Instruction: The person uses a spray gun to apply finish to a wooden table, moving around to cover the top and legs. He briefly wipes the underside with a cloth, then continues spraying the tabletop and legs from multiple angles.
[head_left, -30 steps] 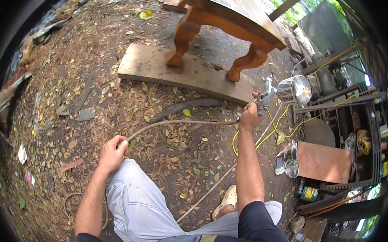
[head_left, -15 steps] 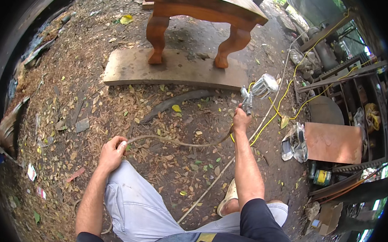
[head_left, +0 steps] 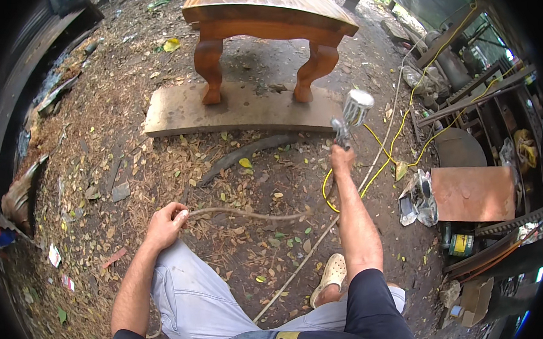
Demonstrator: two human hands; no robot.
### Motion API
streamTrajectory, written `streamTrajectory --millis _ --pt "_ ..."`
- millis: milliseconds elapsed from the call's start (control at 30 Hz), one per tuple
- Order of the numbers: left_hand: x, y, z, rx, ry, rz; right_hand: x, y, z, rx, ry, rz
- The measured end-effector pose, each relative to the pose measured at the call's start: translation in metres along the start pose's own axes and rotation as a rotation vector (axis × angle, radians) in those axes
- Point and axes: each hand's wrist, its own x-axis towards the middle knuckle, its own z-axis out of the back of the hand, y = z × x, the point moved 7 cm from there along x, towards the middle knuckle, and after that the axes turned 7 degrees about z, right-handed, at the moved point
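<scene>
The right hand [head_left: 343, 158] was closed around the grip of a silver metal spray gun with a rounded, shiny cup [head_left: 346, 127], which was held up at arm's length, just beyond the near edge of the plank; the finger position on the trigger could not be made out. By the left hand [head_left: 167, 225], rested at the left knee, a slack brown flexible hose [head_left: 249, 213] was pinched between thumb and fingers, its far part led toward the gun. A spill was judged possible if the cup were tipped too far, though its contents could not be seen. The gun might be jerked if the hose were drawn tight, and a foot in the cream perforated clog [head_left: 331, 274] might be caught by the pale thin line [head_left: 298, 267] stretched beside it. Dry litter, if blown up, might be stuck to any wet surface. The orange-brown wooden table [head_left: 264, 30] was seen ahead, its top streaked with grain and glare, its legs carved in smooth S-curves and set on a broad, blotched wooden plank [head_left: 177, 119]. A thin yellow cord [head_left: 376, 137] was looped over bare, packed soil, which was strewn with curled brown leaves.
</scene>
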Motion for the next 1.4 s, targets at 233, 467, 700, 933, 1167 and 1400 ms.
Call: streamTrajectory --millis 233,467,700,933,1167,1400 --pt "0.003 -0.009 0.011 0.022 -0.034 -0.011 0.002 0.129 0.067 0.622 -0.103 0.245" --pt "0.017 0.018 -0.018 0.36 0.211 0.075 0.046 0.112 0.112 0.515 -0.089 0.276" --pt "0.022 -0.035 -0.055 0.443 0.324 -0.12 0.058 0.175 0.17 -0.018 -0.304 0.496" --pt "0.025 -0.041 -0.075 0.404 0.326 -0.224 0.023 0.245 0.121 -0.08 -0.201 0.844" --pt "0.024 0.003 -0.035 0.37 0.254 -0.146 -0.052 0.325 0.039 0.043 0.017 0.976" --pt "0.023 0.079 0.025 0.341 0.13 0.046 -0.136 0.405 -0.033 0.239 0.277 1.161"
